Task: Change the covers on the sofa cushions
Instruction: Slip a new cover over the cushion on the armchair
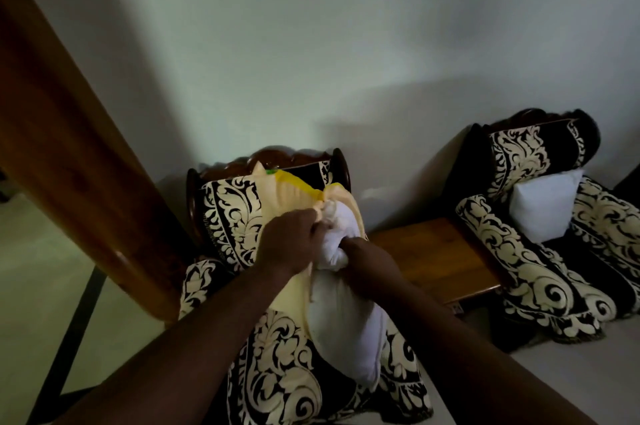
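Nearest, the white cushion (343, 331) lies over the seat of the patterned armchair (277, 372), its long axis running from the person up toward the chair back. The right hand (367, 260) has its grip bunched on the cushion's far end, probably squeezing it narrow. The left hand (289, 241) pinches the mouth of the cream cover (294, 203), holding it open. Farther right, a bare pillow (543, 208) rests on the second armchair (540, 251).
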{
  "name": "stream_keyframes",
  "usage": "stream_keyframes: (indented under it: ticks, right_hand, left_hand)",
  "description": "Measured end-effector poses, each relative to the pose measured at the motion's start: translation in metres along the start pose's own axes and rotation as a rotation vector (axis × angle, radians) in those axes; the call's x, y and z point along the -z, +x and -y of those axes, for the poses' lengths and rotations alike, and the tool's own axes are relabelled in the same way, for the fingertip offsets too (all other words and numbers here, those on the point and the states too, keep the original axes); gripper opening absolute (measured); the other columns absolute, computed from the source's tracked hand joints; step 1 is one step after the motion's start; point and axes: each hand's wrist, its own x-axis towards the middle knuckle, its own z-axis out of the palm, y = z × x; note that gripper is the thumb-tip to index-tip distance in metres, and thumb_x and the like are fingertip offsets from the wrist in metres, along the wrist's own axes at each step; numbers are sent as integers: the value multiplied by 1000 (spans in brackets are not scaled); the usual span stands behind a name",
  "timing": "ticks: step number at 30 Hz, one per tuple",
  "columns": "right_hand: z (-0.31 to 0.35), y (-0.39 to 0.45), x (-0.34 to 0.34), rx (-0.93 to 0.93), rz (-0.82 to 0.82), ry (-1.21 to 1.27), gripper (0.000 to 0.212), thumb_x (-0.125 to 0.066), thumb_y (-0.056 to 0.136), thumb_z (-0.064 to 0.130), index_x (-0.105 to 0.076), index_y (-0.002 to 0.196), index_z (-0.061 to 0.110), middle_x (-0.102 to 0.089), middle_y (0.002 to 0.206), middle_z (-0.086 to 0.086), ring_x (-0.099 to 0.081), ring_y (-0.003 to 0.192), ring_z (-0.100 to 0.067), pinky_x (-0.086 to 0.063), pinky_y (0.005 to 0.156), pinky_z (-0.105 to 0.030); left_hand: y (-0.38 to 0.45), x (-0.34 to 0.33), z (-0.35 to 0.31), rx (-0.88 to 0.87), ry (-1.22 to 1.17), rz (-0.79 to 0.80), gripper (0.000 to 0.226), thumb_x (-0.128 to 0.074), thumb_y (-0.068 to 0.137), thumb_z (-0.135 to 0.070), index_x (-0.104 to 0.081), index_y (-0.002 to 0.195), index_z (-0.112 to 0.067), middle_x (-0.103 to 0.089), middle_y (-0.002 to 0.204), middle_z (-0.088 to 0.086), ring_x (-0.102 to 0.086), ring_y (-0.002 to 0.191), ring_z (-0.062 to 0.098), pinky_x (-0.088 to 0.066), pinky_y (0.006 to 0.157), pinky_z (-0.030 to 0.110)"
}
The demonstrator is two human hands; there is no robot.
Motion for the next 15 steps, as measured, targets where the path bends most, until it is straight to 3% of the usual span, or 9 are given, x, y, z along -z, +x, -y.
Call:
stream_keyframes:
  ticks: [4,8,10,12,15]
  right_hand:
    - [-3,-17,-7,97,-194,315,48,-57,88,45,-56,135,34,-61,130,-1,-62,113,-24,-53,91,-46]
    - [-8,-16,-1,104,-305,384,65,-69,84,50,-53,139,20,-54,135,-3,-53,122,-18,-50,101,-45]
    - [-5,-11,11,71,-334,507,75,-88,74,39,-48,134,20,-51,131,7,-48,121,4,-45,103,-21]
    - [0,0,22,-9,-278,641,73,-97,64,25,-54,123,25,-57,117,16,-55,107,18,-44,88,-4]
    - [1,11,22,-230,-145,666,55,-88,74,32,-64,122,22,-68,102,16,-68,98,-2,-54,80,-17]
  left_hand:
    - [17,17,39,270,137,54,42,-57,92,-52,-52,120,-21,-64,111,4,-67,95,34,-49,70,40]
    - [31,14,28,145,263,134,22,-51,95,-40,-61,104,-23,-69,97,4,-67,90,33,-46,66,36]
    - [29,5,25,151,143,131,21,-56,95,-39,-64,103,-21,-70,93,7,-67,88,34,-46,65,36]
    - [26,-3,18,228,-121,136,14,-61,93,-32,-67,98,-21,-72,89,5,-68,83,29,-51,67,36]
    - [26,-8,9,419,-471,243,10,-64,93,-26,-70,88,-21,-72,79,0,-70,75,23,-57,68,38]
